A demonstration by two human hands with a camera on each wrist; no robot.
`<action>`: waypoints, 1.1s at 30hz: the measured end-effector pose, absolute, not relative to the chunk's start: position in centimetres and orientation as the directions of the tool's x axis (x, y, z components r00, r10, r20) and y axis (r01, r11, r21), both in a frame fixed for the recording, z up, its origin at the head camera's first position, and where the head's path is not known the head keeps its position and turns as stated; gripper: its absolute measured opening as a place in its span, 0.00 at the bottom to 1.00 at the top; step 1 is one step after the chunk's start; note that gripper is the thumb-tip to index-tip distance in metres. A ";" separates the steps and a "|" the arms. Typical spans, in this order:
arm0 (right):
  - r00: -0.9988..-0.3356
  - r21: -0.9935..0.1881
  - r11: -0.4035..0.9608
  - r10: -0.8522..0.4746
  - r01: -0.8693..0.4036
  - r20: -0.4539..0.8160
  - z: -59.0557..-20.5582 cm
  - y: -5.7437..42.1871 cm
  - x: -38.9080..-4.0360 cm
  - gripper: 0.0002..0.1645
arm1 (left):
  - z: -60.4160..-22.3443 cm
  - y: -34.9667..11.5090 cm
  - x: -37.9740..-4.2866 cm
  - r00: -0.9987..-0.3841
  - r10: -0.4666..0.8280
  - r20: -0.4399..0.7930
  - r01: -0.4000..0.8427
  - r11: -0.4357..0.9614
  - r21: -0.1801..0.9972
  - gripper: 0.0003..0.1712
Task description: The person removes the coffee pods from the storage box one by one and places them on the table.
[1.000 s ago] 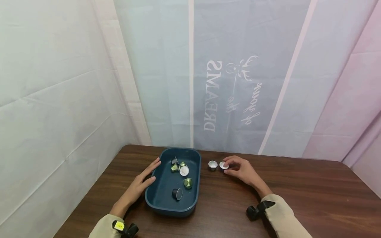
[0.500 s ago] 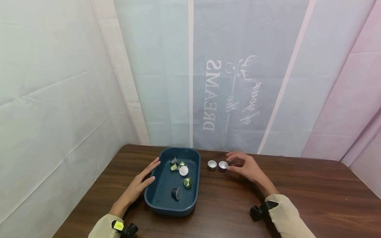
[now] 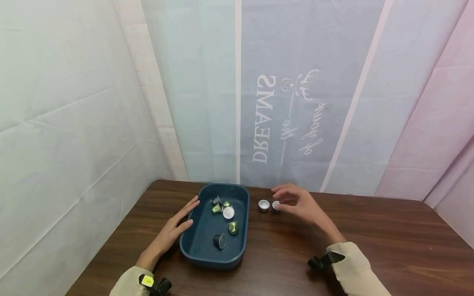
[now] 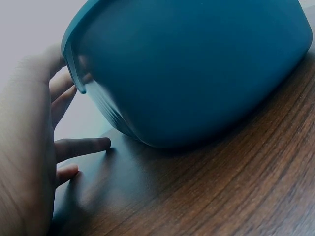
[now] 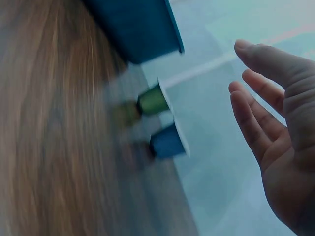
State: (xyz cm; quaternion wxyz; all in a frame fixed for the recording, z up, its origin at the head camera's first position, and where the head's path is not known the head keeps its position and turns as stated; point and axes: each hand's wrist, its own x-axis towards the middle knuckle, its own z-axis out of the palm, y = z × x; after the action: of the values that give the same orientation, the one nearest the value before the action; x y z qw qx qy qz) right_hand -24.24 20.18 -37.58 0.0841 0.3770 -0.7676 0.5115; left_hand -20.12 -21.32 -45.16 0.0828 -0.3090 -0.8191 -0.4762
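Observation:
My left hand (image 3: 171,230) rests against the left rim of a dark blue plastic basin (image 3: 212,257), its fingers fairly straight; the left wrist view shows the fingers beside the basin wall (image 4: 192,73). To the basin's right, two coffee capsules stand upside down on the table, foil side up. One is a green capsule (image 5: 153,101), nearer the basin; the other is a blue capsule (image 5: 169,142). Over the blue one, and partly covering it in the head view, hovers my right hand (image 3: 301,207). Its fingers are loosely bent and apart from the capsules, holding nothing.
Inside the basin lie several capsules, among them a green one (image 3: 233,227), a black one (image 3: 220,241) and a white-topped one (image 3: 228,212). The brown wooden table (image 3: 389,242) ends at a printed curtain (image 3: 207,102) behind.
My right hand let go of the right-hand capsule, drew back to the right, then rose and shifted left above it. My left hand and the basin stayed put.

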 end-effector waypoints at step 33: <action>-0.430 -0.710 -0.072 -0.752 -0.701 0.500 -35.1 10.2 -22.3 0.17 | -42.1 -20.5 -18.6 -0.781 0.449 0.434 0.602 0.356 0.715 0.31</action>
State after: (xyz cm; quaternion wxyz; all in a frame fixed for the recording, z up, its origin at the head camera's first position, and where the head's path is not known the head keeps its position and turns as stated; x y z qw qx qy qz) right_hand -22.30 10.19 -35.15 -0.0256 0.5334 -0.6808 0.5014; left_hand -18.60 -20.45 -42.11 0.0816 -0.3207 -0.8193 -0.4683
